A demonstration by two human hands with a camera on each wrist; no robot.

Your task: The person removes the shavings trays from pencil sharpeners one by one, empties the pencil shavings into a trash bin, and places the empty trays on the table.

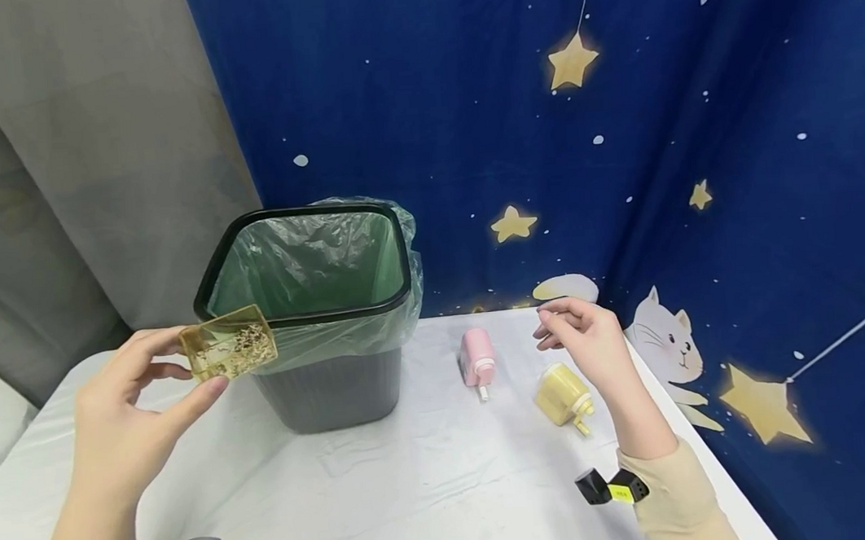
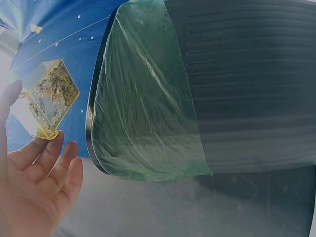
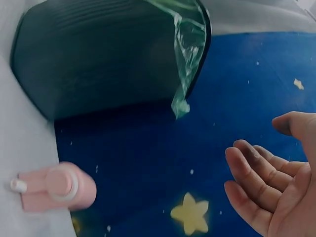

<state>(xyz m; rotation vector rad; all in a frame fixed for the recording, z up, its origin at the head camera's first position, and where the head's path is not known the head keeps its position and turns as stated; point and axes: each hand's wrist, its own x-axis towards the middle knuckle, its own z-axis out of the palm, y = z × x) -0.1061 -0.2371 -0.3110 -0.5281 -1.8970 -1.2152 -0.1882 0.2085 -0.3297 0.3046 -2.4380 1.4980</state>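
Note:
My left hand (image 1: 127, 408) pinches a small clear yellow box (image 1: 218, 318) between thumb and fingers, at the left front of the trash bin. Pencil-shaving-like flakes (image 2: 58, 84) in tan and dark bits lie inside the tilted box. The grey trash bin (image 1: 329, 394) has a black rim and a green plastic liner (image 1: 348, 344) folded over it. On the right, my right hand (image 1: 590, 339) hovers in the air with loosely bent fingers and holds nothing. Below it lies a yellow pump bottle (image 1: 562, 394), with a pink pump bottle (image 1: 478, 356) to its left.
A white cloth covers the table (image 1: 415, 491). Behind it hangs a blue curtain (image 1: 423, 99) with stars and a white cat printed on it; a grey curtain (image 1: 103, 140) hangs at the left. Each wrist wears a small black camera (image 1: 594, 487).

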